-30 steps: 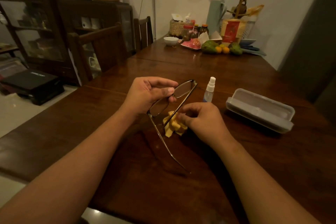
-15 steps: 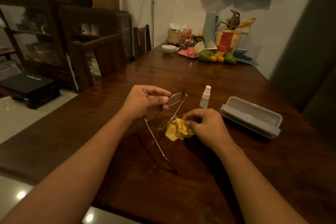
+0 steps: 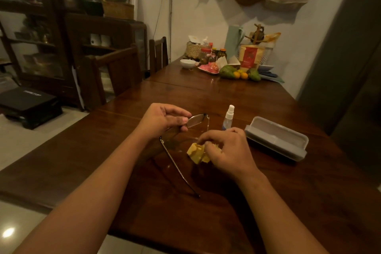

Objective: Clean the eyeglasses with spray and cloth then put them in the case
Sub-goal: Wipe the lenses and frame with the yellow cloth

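Note:
My left hand (image 3: pixel 162 120) pinches the thin-framed eyeglasses (image 3: pixel 195 120) by the front, above the dark wooden table (image 3: pixel 185 208). One temple arm runs down toward me, its tip near the tabletop. My right hand (image 3: pixel 226 149) grips a crumpled yellow cloth (image 3: pixel 196 151) just right of the glasses, low over the table. A small clear spray bottle (image 3: pixel 228 117) with a white cap stands upright behind my right hand. The grey eyeglass case (image 3: pixel 276 137) lies open to the right of the bottle.
At the far end of the table stand a white bowl (image 3: pixel 187 63), jars, a pink plate, fruit (image 3: pixel 239 73) and packets. Wooden chairs (image 3: pixel 115 72) line the left side, with a dark cabinet behind. The table's near edge is close to me.
My right hand with the cloth has moved slightly away from the lens toward the right. The left hand has tilted the glasses flatter. The view has pitched upward a little.

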